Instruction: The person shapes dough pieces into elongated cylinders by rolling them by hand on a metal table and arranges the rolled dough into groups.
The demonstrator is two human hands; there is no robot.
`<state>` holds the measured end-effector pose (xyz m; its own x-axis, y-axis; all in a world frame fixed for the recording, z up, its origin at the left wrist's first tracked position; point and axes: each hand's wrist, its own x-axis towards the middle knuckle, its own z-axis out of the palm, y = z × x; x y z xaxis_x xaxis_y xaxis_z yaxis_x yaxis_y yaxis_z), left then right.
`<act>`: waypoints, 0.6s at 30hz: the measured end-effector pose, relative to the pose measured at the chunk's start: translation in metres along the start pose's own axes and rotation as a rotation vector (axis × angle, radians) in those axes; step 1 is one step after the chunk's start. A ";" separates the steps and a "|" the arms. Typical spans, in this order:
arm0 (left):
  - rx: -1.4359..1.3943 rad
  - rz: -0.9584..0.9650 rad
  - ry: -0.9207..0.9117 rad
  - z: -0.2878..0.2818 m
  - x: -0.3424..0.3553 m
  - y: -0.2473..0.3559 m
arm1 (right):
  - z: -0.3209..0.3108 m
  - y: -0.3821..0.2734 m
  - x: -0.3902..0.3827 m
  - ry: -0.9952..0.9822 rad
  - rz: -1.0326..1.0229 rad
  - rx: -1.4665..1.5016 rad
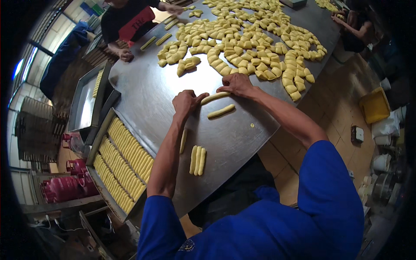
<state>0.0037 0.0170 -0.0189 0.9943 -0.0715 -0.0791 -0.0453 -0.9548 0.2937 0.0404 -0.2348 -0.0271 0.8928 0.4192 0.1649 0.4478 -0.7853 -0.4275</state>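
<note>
A thin yellow dough stick (pixel 215 98) lies on the metal table between my hands. My left hand (pixel 187 102) is closed at its left end, and the curled fingers of my right hand (pixel 236 84) hold its right end. Just nearer to me rests another dough stick (pixel 221 111). Beside my left forearm are a row of dough sticks (pixel 198 160), side by side, and a single stick (pixel 183 141) partly hidden by the arm. Beyond my hands, a large spread of cut dough pieces (pixel 242 43) covers the far part of the table.
A tray (pixel 104 143) filled with rows of dough sticks stands along the table's left edge. Behind it is a second tray (pixel 82 104). A co-worker (pixel 130 21) stands at the far left, another person (pixel 362 26) at the far right. A yellow crate (pixel 374 105) sits on the floor.
</note>
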 end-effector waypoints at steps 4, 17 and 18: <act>-0.472 0.102 0.034 0.003 -0.013 -0.017 | 0.002 0.013 -0.017 -0.054 -0.089 0.382; -0.631 0.221 -0.160 -0.011 -0.061 0.005 | -0.017 -0.014 -0.050 -0.244 0.118 0.439; -0.634 0.219 -0.161 -0.006 -0.062 0.002 | -0.016 -0.015 -0.051 -0.253 0.053 0.367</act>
<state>-0.0569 0.0209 -0.0073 0.9397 -0.3322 -0.0809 -0.1291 -0.5638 0.8158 -0.0109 -0.2518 -0.0155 0.8532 0.5171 -0.0686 0.3141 -0.6143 -0.7239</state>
